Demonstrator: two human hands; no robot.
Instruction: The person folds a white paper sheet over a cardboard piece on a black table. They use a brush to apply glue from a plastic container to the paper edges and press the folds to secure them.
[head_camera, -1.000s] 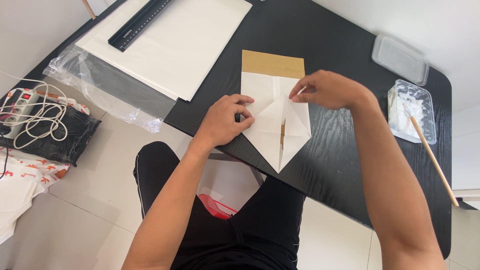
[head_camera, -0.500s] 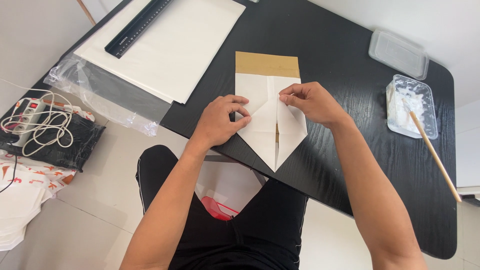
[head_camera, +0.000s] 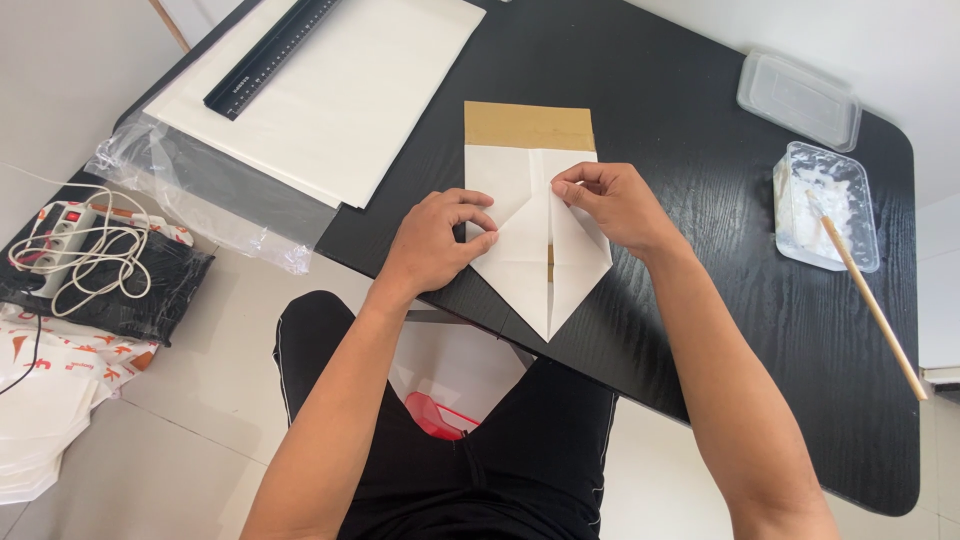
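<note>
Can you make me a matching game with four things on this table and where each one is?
Things:
1. long black ruler
2. thin wooden stick
3. white folded paper with a brown strip
4. clear plastic lid

Places:
A. under both hands
B. lying on the big white sheets
C. resting in the clear tub of white paste
D. flat on the black table, behind the paste tub

Pairs: 1-B, 2-C, 3-A, 4-D. The left hand and right hand both press on the folded paper.

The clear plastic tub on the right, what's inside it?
The clear plastic tub holds white paste, with a thin wooden stick resting in it. The paste covers the stick's tip and the tub's bottom.
</note>
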